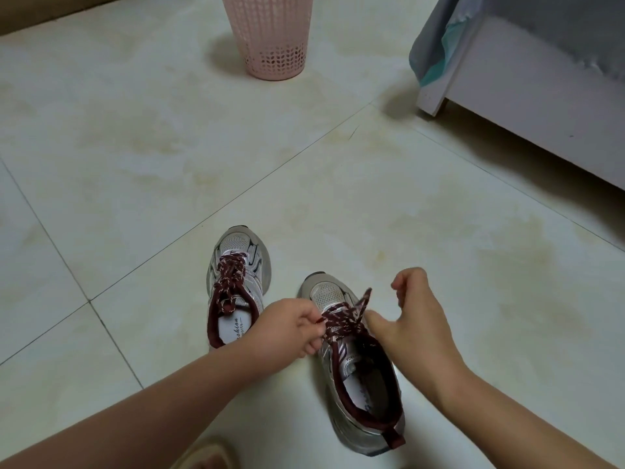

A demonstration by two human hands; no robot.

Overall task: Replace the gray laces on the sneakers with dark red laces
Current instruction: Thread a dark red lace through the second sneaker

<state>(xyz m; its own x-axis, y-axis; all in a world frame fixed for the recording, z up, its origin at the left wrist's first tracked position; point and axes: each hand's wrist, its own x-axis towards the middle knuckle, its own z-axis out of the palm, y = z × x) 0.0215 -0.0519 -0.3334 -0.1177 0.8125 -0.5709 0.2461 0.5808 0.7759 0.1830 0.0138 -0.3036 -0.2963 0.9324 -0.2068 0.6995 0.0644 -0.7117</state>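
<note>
Left hand (287, 328) pinching dark red lace (341, 319), right hand (416, 319) half-curled

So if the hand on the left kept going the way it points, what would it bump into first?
The left hand points right, pinching a dark red lace. Going straight on, it would likely meet the right shoe first, at its laces, then the right hand beyond, though depth is hard to judge.

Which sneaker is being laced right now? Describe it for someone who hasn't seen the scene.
On the tiled floor, nearer than the pink basket, stand two silver sneakers. It is the right sneaker, nearer the camera, between both hands; the left sneaker stands untouched.
</note>
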